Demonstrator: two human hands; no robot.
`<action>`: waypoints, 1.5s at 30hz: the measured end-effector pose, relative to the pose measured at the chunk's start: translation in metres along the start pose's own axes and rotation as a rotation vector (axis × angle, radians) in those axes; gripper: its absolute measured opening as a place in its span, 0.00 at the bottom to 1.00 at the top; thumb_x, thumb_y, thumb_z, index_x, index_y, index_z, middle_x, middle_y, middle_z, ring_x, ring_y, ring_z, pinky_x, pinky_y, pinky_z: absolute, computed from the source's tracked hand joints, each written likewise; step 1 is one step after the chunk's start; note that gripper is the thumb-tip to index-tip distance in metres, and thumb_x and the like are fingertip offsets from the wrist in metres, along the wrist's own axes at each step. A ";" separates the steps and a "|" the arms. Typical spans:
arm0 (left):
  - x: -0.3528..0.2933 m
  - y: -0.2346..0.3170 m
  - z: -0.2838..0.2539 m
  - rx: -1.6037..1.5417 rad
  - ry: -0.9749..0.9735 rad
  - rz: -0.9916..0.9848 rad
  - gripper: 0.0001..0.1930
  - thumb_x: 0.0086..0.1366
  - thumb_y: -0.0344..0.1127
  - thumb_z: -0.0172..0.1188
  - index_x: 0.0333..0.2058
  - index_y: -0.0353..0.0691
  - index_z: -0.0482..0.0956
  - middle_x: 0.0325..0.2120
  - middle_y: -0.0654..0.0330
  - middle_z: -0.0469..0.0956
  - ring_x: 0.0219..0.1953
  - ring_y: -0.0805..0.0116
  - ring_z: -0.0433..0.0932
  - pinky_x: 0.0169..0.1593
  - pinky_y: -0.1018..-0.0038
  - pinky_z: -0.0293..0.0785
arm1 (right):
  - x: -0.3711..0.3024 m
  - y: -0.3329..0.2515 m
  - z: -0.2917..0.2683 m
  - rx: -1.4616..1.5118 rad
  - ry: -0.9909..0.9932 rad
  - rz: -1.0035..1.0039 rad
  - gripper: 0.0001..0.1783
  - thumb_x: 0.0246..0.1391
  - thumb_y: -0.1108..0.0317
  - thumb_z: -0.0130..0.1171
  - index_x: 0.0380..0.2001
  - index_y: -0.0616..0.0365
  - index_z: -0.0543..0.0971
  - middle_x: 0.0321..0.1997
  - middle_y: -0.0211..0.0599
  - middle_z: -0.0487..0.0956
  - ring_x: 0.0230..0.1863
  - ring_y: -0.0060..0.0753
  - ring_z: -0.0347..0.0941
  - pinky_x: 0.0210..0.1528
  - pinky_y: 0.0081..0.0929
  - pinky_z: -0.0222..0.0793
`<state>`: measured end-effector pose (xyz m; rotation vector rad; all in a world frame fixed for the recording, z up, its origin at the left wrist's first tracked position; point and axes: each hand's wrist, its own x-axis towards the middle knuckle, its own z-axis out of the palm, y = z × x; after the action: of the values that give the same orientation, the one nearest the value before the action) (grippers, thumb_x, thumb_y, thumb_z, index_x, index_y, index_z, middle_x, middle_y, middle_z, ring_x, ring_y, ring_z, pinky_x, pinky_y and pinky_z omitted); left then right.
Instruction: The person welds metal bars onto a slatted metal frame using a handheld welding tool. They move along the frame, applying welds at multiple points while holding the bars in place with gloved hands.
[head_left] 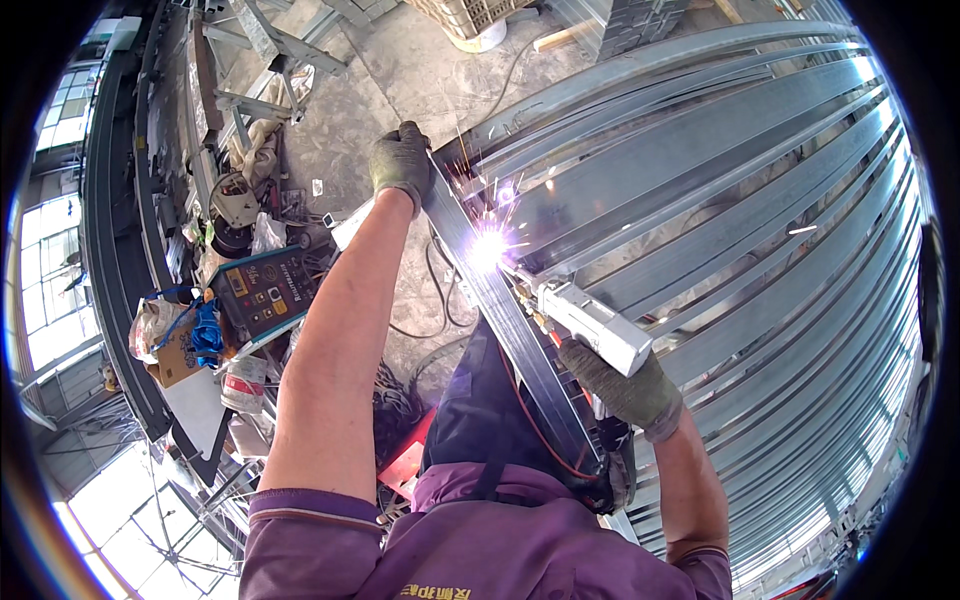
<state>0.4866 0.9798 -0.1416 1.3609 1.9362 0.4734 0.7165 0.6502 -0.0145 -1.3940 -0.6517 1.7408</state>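
Left hand (pixel 402 160) fingers around steel tube (pixel 520 340), right hand (pixel 625 385) gripping welding torch (pixel 590 322); glare hiding tip.

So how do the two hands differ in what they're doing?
The left hand reaches far out with the arm straight, gripping the end of a metal tube; the right hand sits close in, arm bent, holding a grey welding torch. Sparks fly at the torch's tip, short of the left hand. Both wear work gloves.
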 end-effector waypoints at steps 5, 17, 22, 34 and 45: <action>-0.003 0.004 -0.001 0.012 0.017 0.003 0.26 0.73 0.53 0.49 0.36 0.36 0.88 0.33 0.48 0.87 0.40 0.51 0.86 0.48 0.60 0.76 | 0.000 0.005 0.000 -0.041 0.016 -0.002 0.25 0.64 0.65 0.68 0.61 0.62 0.78 0.55 0.40 0.85 0.55 0.26 0.81 0.54 0.26 0.77; 0.009 -0.009 0.006 -0.099 0.034 -0.008 0.23 0.73 0.50 0.53 0.32 0.37 0.87 0.28 0.52 0.86 0.32 0.57 0.83 0.42 0.62 0.76 | -0.006 0.010 -0.002 -0.086 0.018 0.011 0.24 0.66 0.62 0.66 0.61 0.60 0.79 0.51 0.37 0.86 0.51 0.25 0.82 0.52 0.26 0.77; 0.001 0.000 0.002 -0.101 0.006 -0.041 0.23 0.72 0.50 0.53 0.33 0.36 0.87 0.30 0.51 0.87 0.35 0.55 0.85 0.45 0.62 0.77 | -0.009 0.011 -0.001 -0.139 0.037 -0.020 0.23 0.66 0.63 0.66 0.60 0.61 0.79 0.49 0.38 0.86 0.49 0.26 0.82 0.51 0.26 0.78; -0.002 0.003 0.000 -0.021 0.022 -0.013 0.25 0.73 0.52 0.51 0.34 0.37 0.88 0.33 0.47 0.87 0.38 0.51 0.85 0.47 0.59 0.77 | -0.017 0.016 -0.002 -0.176 0.044 -0.095 0.24 0.64 0.65 0.68 0.60 0.63 0.79 0.53 0.41 0.85 0.53 0.28 0.82 0.54 0.27 0.77; 0.003 0.000 0.003 -0.056 0.006 -0.058 0.24 0.73 0.52 0.51 0.34 0.37 0.88 0.31 0.47 0.87 0.36 0.51 0.85 0.47 0.59 0.77 | -0.025 0.009 0.001 -0.107 0.031 0.039 0.25 0.64 0.66 0.68 0.61 0.64 0.78 0.54 0.40 0.85 0.53 0.25 0.81 0.55 0.26 0.77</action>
<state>0.4885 0.9826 -0.1449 1.2658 1.9473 0.5006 0.7155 0.6240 -0.0077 -1.5131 -0.7141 1.7324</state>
